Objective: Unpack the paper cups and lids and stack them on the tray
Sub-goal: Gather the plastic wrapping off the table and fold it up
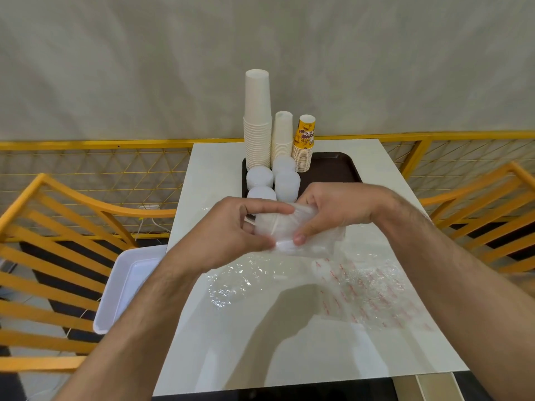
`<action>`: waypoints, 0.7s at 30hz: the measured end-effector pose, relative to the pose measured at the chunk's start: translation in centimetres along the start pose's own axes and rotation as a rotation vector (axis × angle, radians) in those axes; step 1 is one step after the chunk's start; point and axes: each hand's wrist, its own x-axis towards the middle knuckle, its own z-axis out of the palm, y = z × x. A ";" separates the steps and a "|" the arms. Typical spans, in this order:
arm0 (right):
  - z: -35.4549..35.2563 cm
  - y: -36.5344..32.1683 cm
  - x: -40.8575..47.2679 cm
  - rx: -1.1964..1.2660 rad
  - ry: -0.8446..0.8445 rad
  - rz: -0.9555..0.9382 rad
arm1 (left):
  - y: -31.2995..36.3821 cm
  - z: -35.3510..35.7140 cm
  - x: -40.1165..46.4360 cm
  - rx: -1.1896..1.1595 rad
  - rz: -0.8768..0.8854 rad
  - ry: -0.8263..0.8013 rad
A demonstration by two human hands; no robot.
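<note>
A dark brown tray (341, 166) sits at the table's far end. On it stand a tall white cup stack (257, 120), a shorter white cup stack (282, 134) and a yellow printed cup stack (304, 143). Several white lid stacks (259, 177) stand in front of the cups. Above the table's middle, my left hand (231, 233) and my right hand (333, 209) both grip a stack of lids in a clear plastic wrap (282, 227). My right thumb and my left fingers pinch the plastic.
Crumpled clear wrappers (362, 285), some with red print, lie on the white table (220, 157) near me. A white rectangular bin (127, 287) sits off the table's left edge. Orange chairs (58, 256) flank both sides, with a yellow railing (86, 146) behind.
</note>
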 end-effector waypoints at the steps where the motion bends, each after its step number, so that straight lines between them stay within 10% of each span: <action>1: 0.1 0.2 -0.3 0.015 0.015 -0.004 | -0.1 0.0 0.0 -0.018 -0.004 -0.001; 21: 2.4 7.4 -9.1 0.412 0.294 -0.032 | -1.5 4.0 2.5 -0.080 0.074 -0.061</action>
